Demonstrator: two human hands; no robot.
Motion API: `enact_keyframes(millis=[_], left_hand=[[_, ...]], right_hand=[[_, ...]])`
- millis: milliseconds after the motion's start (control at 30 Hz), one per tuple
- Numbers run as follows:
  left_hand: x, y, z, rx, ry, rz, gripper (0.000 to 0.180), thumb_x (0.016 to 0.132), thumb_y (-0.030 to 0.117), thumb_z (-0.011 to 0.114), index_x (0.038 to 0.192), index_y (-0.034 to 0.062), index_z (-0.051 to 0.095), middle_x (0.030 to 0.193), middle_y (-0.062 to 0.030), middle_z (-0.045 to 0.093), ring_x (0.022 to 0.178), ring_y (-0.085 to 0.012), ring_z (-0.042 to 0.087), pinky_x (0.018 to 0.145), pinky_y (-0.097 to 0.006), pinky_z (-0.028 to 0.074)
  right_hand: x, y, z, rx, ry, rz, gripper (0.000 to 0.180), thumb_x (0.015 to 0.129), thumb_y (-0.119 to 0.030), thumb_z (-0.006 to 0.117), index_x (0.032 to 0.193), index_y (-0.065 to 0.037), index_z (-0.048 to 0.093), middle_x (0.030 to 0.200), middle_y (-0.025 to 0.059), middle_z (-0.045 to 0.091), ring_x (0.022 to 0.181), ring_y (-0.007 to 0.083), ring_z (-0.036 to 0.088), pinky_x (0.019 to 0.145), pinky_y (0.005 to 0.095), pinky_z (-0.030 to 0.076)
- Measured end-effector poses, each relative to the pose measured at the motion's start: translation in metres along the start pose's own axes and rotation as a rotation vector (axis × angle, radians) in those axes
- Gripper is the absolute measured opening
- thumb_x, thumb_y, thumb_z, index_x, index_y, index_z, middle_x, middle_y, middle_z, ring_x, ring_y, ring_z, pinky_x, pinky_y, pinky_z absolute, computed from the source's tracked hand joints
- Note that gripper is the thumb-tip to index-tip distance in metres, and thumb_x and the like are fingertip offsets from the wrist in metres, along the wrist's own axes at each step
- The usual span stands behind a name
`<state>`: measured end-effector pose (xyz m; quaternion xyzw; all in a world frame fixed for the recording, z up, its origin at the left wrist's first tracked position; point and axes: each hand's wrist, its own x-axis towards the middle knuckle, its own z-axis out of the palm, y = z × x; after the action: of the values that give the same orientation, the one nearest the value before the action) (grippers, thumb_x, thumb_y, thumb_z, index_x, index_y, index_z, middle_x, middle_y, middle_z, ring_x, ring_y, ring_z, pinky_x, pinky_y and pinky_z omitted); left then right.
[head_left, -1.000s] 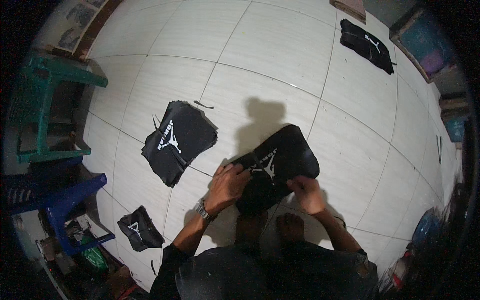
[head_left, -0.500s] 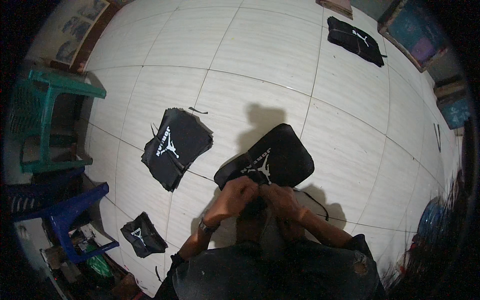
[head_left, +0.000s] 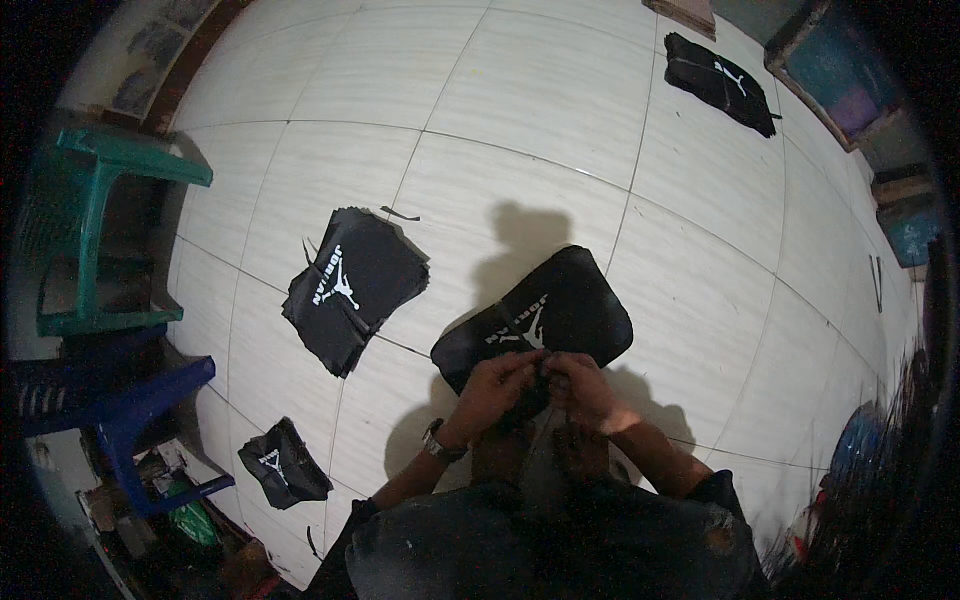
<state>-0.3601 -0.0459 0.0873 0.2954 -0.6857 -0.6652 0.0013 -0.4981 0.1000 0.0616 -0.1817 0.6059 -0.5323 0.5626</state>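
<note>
A stack of black fabric pieces (head_left: 585, 300) with a white printed figure and lettering lies in front of me on the floor. A thin black strip (head_left: 506, 307) runs across its top toward my fingers. My left hand (head_left: 495, 387) and my right hand (head_left: 585, 390) meet at the near edge of the stack, thumbs and fingertips pinched close together. Both appear closed on the strip's ends, which the fingers mostly hide. My left wrist carries a watch (head_left: 440, 440).
Black fabric stacks lie at left (head_left: 355, 285), near left (head_left: 285, 465) and far right (head_left: 720, 85). A green plastic chair (head_left: 95, 220) and a blue one (head_left: 125, 420) stand along the left. A loose black scrap (head_left: 400, 214) lies on the tiled floor (head_left: 500, 180).
Both hands have shifted slightly to the right and drawn closer together along the stack's near edge. The loose strip end trailing right of my right hand no longer shows.
</note>
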Motion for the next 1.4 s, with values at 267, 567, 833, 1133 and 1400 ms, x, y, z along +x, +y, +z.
enact_keyframes(millis=[267, 567, 833, 1133, 1400], left_hand=[[0.027, -0.005, -0.036, 0.530, -0.233, 0.403, 0.019, 0.095, 0.008, 0.063, 0.112, 0.0013, 0.066, 0.106, -0.0187, 0.068, 0.090, -0.0384, 0.068, 0.075, -0.044, 0.055], [0.022, -0.004, -0.046, 0.803, -0.064, 0.153, 0.023, 0.095, 0.015, 0.065, 0.117, 0.0086, 0.065, 0.110, -0.0172, 0.066, 0.093, -0.0381, 0.068, 0.075, -0.046, 0.056], [0.010, 0.027, -0.034, 0.267, 0.233, 0.261, 0.015, 0.096, 0.011, 0.065, 0.108, 0.0028, 0.062, 0.094, -0.0171, 0.068, 0.081, -0.0279, 0.067, 0.073, -0.039, 0.053], [-0.013, -0.080, -0.067, 0.478, 0.805, 0.003, 0.014, 0.094, 0.005, 0.056, 0.105, -0.0021, 0.060, 0.094, -0.0165, 0.067, 0.081, -0.0260, 0.064, 0.076, -0.038, 0.051], [-0.002, -0.080, -0.087, 0.119, 0.404, -0.263, 0.026, 0.096, 0.014, 0.045, 0.110, -0.0025, 0.060, 0.093, -0.0108, 0.064, 0.088, -0.0222, 0.058, 0.083, -0.035, 0.049]], right_hand=[[0.000, -0.015, -0.015, -0.012, -0.042, 0.237, 0.013, 0.101, -0.018, 0.064, 0.102, -0.005, 0.068, 0.089, -0.0011, 0.065, 0.072, 0.0056, 0.054, 0.061, 0.0233, 0.042], [-0.028, -0.101, -0.046, -0.682, 0.165, 0.100, 0.019, 0.096, -0.012, 0.068, 0.111, 0.000, 0.066, 0.079, 0.0099, 0.068, 0.077, 0.0169, 0.063, 0.073, 0.0335, 0.052], [-0.041, -0.267, -0.032, -0.996, -0.271, -0.008, 0.021, 0.095, -0.016, 0.068, 0.110, -0.002, 0.073, 0.088, 0.0143, 0.074, 0.077, 0.0225, 0.073, 0.073, 0.0386, 0.058], [0.199, -0.096, -0.059, -1.332, -0.149, 0.023, 0.040, 0.099, -0.036, 0.060, 0.115, -0.001, 0.067, 0.115, 0.0208, 0.071, 0.107, 0.0366, 0.067, 0.092, 0.0455, 0.053], [0.198, -0.090, -0.121, -0.997, -0.663, 0.310, 0.033, 0.096, -0.027, 0.061, 0.108, 0.001, 0.073, 0.093, 0.0093, 0.074, 0.095, 0.0192, 0.066, 0.087, 0.0349, 0.053]])
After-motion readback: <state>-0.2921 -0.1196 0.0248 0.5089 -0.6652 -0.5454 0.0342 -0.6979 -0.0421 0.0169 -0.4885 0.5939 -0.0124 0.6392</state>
